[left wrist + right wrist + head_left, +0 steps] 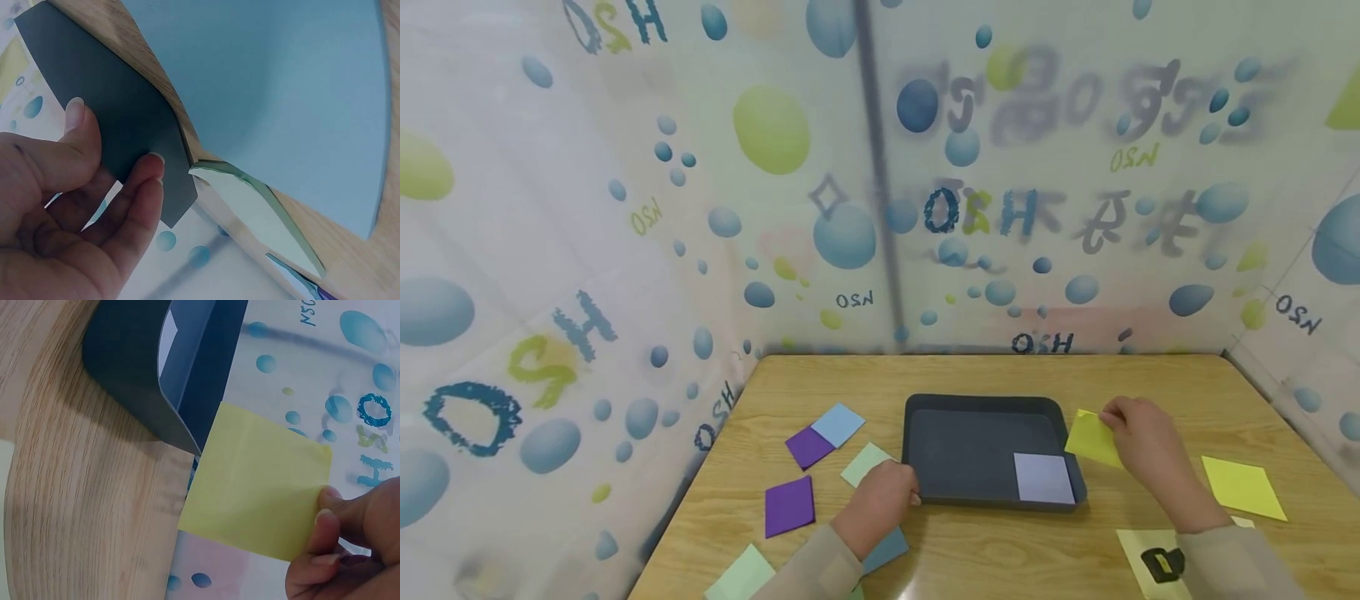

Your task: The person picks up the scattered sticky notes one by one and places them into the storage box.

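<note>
Head view: yellow square pinched up beside a dark tray, both hands busy.
Right hand (1142, 442) has the yellow square (1088, 438) by one corner, thumb and fingertips closed on it, and it's up off the table (985, 554) right by the tray's right rim; can't tell if they touch. Left hand (882, 498) is pinching the dark tray (966, 454) near its front left corner. Lavender square (1045, 478) lies inside, front right corner. Another yellow sheet (1243, 487) sits off to the right, and a purple square (789, 507) lies way over left.
</note>
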The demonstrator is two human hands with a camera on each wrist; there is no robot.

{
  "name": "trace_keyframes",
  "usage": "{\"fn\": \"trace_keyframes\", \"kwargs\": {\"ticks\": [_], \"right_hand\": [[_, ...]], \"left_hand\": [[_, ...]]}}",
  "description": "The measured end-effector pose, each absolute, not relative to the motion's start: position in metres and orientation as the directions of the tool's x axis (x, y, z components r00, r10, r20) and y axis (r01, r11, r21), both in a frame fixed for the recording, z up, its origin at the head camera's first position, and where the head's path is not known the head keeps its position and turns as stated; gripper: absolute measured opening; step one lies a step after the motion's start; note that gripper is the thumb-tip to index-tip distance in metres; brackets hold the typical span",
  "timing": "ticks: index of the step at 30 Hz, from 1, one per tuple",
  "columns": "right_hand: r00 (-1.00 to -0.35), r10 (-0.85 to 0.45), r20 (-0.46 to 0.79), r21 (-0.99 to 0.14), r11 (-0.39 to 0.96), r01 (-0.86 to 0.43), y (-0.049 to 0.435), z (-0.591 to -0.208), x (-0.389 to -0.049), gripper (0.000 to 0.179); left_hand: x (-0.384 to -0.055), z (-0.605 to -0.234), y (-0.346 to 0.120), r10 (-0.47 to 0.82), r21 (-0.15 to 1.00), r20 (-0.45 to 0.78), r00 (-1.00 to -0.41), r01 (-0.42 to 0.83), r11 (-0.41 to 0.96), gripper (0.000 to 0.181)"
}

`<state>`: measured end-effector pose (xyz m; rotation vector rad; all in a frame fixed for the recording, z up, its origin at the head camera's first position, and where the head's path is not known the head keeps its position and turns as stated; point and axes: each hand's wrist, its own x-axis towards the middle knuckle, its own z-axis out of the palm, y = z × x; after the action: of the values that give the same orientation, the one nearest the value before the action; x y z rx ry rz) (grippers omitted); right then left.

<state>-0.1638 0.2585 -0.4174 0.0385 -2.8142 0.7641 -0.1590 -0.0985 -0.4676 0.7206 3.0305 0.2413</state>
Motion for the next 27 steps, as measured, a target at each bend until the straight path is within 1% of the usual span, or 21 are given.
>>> {"fn": "trace_keyframes", "kwargs": {"ticks": [14, 27], "right_hand": [[-0.976, 0.016, 0.219, -0.491, 0.866, -0.096, 0.249, -0.418, -0.167, 0.017], [-0.984, -0.03, 0.177, -0.486, 0.866, -0.114, 0.225, -0.418, -0.184, 0.013]], "left_hand": [[-0.16, -0.469, -0.099, 0.443, 0.154, 0.018, -0.896, 0.44, 0.885, 0.006], [-0.161, -0.467, -0.099, 0.442, 0.154, 0.009, -0.897, 0.438, 0.886, 0.008]]}}
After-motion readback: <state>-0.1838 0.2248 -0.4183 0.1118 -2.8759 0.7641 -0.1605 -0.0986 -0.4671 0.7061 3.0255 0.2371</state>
